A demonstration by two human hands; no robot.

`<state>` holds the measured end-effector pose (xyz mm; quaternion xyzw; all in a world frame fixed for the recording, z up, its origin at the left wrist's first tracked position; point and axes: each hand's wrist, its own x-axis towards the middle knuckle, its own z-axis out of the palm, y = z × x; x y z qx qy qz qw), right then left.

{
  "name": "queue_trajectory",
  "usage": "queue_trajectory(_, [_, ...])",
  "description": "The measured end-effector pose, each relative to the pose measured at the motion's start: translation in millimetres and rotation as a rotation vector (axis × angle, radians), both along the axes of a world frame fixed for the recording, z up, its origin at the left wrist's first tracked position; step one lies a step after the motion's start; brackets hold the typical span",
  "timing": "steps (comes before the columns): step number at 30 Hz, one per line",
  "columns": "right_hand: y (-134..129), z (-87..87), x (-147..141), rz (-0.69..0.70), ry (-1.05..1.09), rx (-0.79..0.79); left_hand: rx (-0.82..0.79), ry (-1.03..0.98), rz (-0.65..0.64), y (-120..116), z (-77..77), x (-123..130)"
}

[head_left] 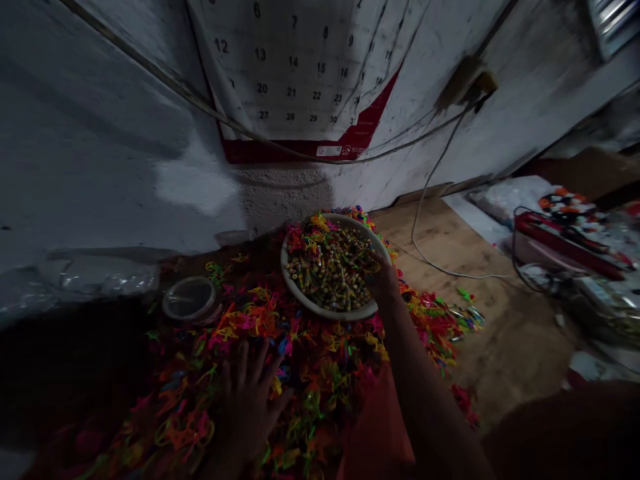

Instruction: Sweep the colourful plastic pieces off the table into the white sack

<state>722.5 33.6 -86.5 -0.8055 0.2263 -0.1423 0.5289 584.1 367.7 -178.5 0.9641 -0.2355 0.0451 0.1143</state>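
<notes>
A pale round bowl (327,312) stands on the heap, filled with many small, short, yellowish-gold cylindrical pieces (335,273). A few bright plastic pieces lie on top at its left side. My right hand (384,279) is at the bowl's right rim, its fingers reaching inward over the small pieces. They are too dark to show whether they grip the rim or some pieces. My left hand (255,393) lies with its fingers spread on a heap of colourful plastic pieces (263,313) in pink, orange, yellow and green. Nothing is held in it.
Left of the bowl sits a round clear-lidded tub (189,298). A wall calendar (300,80) hangs above, with a cable across it. A thin cord (440,267) runs over the wooden board (520,333). Bagged goods and a red item (565,243) lie at right.
</notes>
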Motion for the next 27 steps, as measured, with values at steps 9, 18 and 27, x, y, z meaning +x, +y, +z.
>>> queue_trajectory(9, [37, 28.3, -32, 0.119, -0.019, 0.630, 0.008, -0.001, 0.000, 1, -4.1, -3])
queue_trajectory(18, [53, 50.6, -25, 0.515, 0.163, -0.210, -0.017, -0.084, -0.010, 9, -7.6, 0])
queue_trajectory(27, [108, 25.7, 142, 0.451, 0.364, -0.904, -0.036, -0.110, -0.033, 12, -10.1, 4])
